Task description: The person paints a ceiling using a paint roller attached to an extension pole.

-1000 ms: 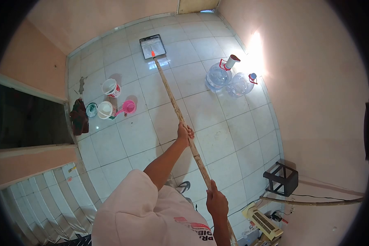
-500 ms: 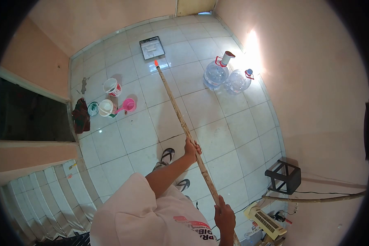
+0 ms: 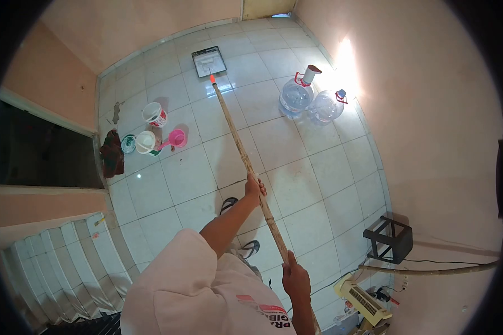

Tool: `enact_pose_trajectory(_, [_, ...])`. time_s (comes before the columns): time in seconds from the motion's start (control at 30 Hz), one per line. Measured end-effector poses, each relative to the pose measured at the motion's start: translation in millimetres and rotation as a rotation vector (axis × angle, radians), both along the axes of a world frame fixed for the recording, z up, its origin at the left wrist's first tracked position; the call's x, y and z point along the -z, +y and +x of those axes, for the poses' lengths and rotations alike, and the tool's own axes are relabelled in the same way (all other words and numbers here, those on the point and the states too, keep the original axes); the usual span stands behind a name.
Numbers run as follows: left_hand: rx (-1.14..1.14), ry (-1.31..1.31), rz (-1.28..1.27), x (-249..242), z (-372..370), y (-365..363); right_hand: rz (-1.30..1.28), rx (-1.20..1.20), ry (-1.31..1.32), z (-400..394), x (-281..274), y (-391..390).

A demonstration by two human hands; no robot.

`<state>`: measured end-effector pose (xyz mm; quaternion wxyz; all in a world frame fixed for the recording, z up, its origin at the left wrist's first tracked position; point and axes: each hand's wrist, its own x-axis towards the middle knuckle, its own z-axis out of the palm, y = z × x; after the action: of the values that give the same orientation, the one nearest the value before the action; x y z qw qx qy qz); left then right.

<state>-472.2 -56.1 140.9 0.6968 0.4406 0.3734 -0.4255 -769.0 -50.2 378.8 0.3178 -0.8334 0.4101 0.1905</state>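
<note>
Pole (image 3: 243, 153), long wooden one, runs from bottom of view up toward 12 o'clock, slanting a bit left, orange tip just at the near edge of the paint tray (image 3: 209, 61) on the tiled floor (image 3: 313, 167). My left hand (image 3: 254, 187) is wrapped round the pole abt mid-length, fingers closed tight on it, arm stretched fwd. My right hand (image 3: 295, 277) grips the same pole lower down, nearer my body, also closed full round it. Both hands well apart along the shaft.

At 10 o'clock from the left hand: two white buckets (image 3: 153, 114), a pink scoop (image 3: 176, 138) beside them, a lid and a dark cloth bundle (image 3: 112, 153) next to the wall. At 1 o'clock: two big clear water jugs (image 3: 296, 94) touching each other, close to the right wall w/ a bright light patch. At 4 o'clock: small black stool (image 3: 390, 239), and a second pole (image 3: 430, 271) lying along the wall base. Stairs (image 3: 50, 273) at 8 o'clock. My sandalled feet show under the left arm.
</note>
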Motion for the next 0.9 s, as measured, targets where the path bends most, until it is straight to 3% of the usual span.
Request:
enact_pose_trajectory(0.27, [0.016, 0.056, -0.024, -39.9, -28.7, 12.5, -0.010, -0.012, 0.043, -7.7, -49.9, 9.8])
enact_pose_trajectory(0.67, [-0.004, -0.004, -0.045, -8.8, 99.7, 1.5, -0.056, -0.046, -0.016, 101.4, -4.0, 4.8])
enact_pose_trajectory(0.9, [-0.022, 0.005, -0.052, 9.4, 137.6, -0.9, -0.102, -0.093, 0.019, 140.0, 7.8, -1.4])
